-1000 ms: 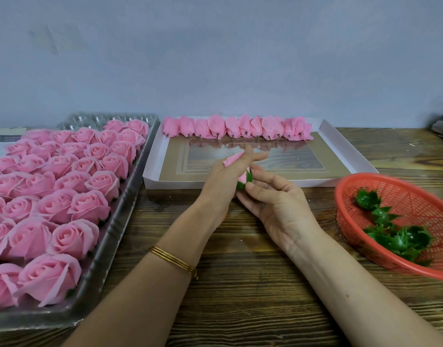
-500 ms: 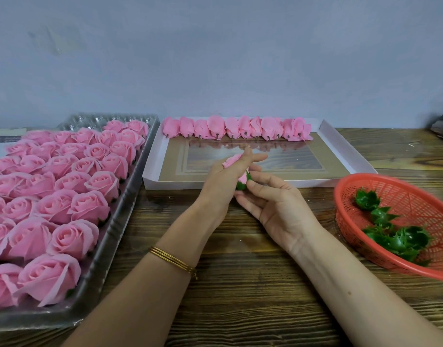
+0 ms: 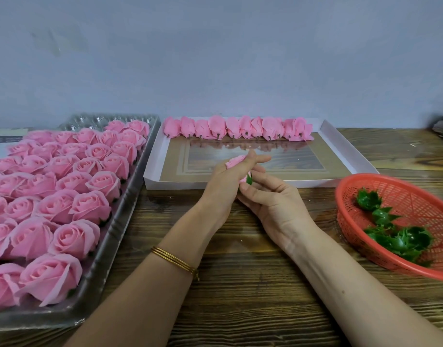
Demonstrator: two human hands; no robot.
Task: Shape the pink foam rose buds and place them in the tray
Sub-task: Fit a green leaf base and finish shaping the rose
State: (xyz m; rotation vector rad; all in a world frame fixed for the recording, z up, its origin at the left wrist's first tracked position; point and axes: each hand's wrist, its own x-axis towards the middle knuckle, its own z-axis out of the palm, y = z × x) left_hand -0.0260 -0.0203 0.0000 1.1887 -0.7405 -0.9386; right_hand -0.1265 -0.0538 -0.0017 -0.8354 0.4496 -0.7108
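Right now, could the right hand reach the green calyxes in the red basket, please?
Probably yes: the green calyxes lie uncovered in the red basket beside the right hand. But it pinches the rose bud the left hand holds, so it must let go.

matt foam buds point(image 3: 236, 127), glossy tray point(image 3: 250, 182)

The left hand point(image 3: 224, 182) is wrapped around a pink rose bud point(image 3: 236, 161) just above the near edge of the white tray point(image 3: 350, 149). The right hand point(image 3: 273, 204) pinches the bud's green lower end. A row of buds point(image 3: 238, 128) lies along the tray's far side. To the left, a grey tray point(image 3: 120, 234) is packed with open roses point(image 3: 65, 191). To the right, a red basket point(image 3: 415, 201) holds green leaf cups point(image 3: 395, 237). All sit on a wooden table point(image 3: 240, 296). Gold bangles point(image 3: 175, 261) circle the left wrist.
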